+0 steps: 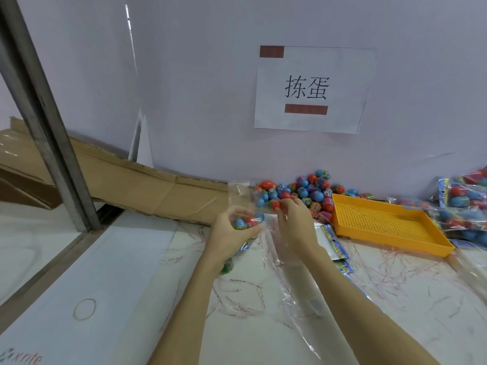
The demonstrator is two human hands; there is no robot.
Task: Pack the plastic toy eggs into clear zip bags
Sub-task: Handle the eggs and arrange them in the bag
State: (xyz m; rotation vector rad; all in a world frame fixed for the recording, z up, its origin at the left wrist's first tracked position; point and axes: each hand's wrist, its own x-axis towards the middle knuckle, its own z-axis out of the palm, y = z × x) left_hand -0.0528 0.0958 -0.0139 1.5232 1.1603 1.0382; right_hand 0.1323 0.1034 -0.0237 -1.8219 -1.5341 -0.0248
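Leaning at the far left, one grey metal post (47, 127) crosses a flattened cardboard sheet (147, 191), and one rubber band (84, 309) lies on the white worktop (118, 272) below. Next comes the left hand (232, 230), its grip curled round a small cluster of toy eggs (249, 222), at least two showing, one blue and one red. Just beside it the right hand (295, 219) pinches one red egg (276, 205) at its fingertips, over a clear zip bag (266, 248) spread on the worktop. Behind the hands a loose heap of eggs (305, 191), too many to count, sits against the wall under one paper sign (311, 88). One yellow tray (390, 227) stands to the right, and several filled bags (466, 204) are piled at the far right edge.
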